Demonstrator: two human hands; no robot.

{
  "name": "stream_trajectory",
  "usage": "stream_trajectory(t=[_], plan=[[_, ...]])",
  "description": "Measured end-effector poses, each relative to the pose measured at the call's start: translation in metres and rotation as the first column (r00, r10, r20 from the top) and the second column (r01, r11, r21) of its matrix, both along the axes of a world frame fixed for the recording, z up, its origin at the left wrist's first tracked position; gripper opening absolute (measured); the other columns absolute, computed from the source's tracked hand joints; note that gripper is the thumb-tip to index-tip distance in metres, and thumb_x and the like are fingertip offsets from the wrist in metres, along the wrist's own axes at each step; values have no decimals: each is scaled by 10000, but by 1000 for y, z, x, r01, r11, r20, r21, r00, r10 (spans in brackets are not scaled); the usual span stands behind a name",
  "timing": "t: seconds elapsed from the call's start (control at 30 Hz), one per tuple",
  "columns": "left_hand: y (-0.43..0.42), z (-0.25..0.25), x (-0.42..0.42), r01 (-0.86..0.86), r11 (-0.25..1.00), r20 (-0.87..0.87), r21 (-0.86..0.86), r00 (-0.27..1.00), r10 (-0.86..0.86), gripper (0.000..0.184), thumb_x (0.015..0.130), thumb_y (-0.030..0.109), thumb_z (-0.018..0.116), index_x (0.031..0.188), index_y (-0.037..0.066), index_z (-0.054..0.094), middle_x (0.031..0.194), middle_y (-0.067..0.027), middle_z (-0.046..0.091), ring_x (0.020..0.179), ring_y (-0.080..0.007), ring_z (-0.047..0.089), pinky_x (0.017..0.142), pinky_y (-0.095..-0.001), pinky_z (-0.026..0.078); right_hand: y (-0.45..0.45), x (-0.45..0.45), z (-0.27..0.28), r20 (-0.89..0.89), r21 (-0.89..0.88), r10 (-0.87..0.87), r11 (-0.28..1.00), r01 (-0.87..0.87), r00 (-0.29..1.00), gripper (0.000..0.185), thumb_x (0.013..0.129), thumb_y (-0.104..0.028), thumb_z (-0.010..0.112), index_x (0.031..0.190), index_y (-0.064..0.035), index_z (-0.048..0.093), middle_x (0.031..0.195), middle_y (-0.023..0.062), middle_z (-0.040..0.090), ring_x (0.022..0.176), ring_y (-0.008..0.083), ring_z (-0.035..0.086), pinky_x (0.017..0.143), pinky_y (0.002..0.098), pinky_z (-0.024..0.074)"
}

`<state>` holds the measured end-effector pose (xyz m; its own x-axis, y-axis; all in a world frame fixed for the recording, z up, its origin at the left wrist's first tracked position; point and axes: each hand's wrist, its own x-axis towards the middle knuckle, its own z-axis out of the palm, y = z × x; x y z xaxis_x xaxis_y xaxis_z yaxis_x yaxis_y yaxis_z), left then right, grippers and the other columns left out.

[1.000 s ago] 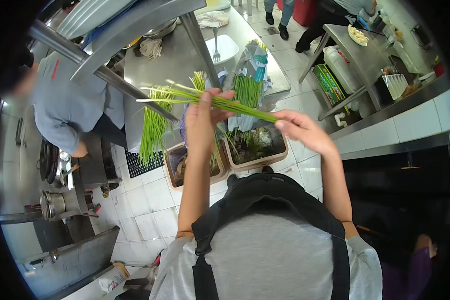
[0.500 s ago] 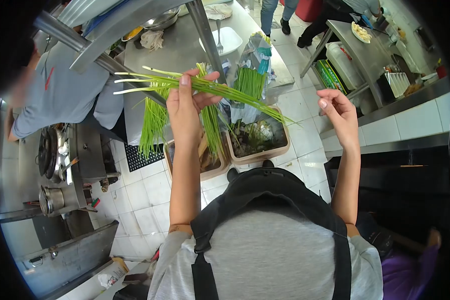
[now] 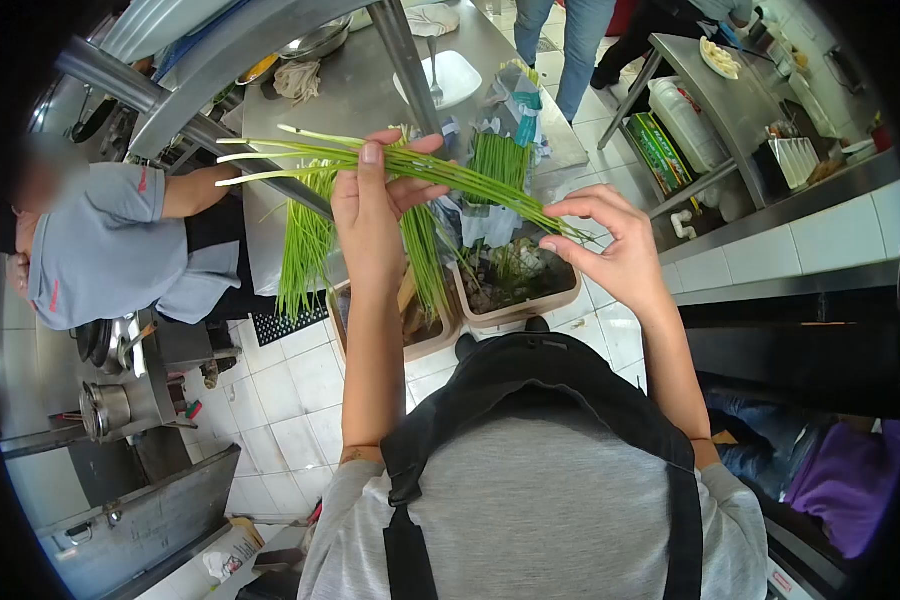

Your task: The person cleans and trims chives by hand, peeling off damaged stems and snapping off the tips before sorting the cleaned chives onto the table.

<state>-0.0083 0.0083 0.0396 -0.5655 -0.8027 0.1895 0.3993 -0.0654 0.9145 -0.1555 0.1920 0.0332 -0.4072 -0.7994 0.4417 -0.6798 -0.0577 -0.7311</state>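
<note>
A small bunch of long green stalks (image 3: 470, 183) with pale ends to the left lies across my left hand (image 3: 375, 195), pinched between its thumb and fingers. At the green tips my right hand (image 3: 610, 240) has its thumb and fingers apart around the thin ends; whether it touches them is hard to tell. Behind my left hand, more green stalks (image 3: 307, 250) hang over the edge of the metal table (image 3: 370, 65). Another bundle (image 3: 500, 165) lies partly wrapped in plastic at the table's right side.
Two bins stand below the table edge, the right bin (image 3: 520, 312) holding green scraps. A metal post (image 3: 405, 65) rises close beyond my left hand. A co-worker (image 3: 105, 240) stands at left, others farther back. A white dish (image 3: 455, 80) holds a fork.
My right hand left the stalk tips, opened off to the right, then came back around them. The bunch shifted left with my left hand. The co-worker at left turned, and another person's legs moved nearer.
</note>
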Motion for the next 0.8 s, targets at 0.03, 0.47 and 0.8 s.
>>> stream_trajectory(t=[0.03,0.47,0.8], plan=[[0,0,0,-2,1000,-6,-3,1000,2,335,988,284,353,1109,-6,468,981,-225,634,766,-267,673,656,-328,569,-1,0,-1,15,11,3,1000,-3,1000,240,678,-80,755,901,-41,676,873,81,640,832,211,598,754,298,457],[-8,-5,9,10,999,4,-52,1000,-10,348,992,287,335,1116,-13,458,995,-244,626,796,-307,672,675,-337,571,-13,0,-19,223,146,3,989,-37,975,208,735,-71,719,937,-32,687,833,78,672,743,140,612,706,258,471],[-13,-7,23,-27,994,22,-101,999,29,305,984,272,382,1051,3,509,953,-188,656,807,-242,666,728,-331,544,-27,12,-37,373,159,-4,986,-59,928,173,729,-67,736,891,-25,698,806,27,683,703,65,588,665,217,474]])
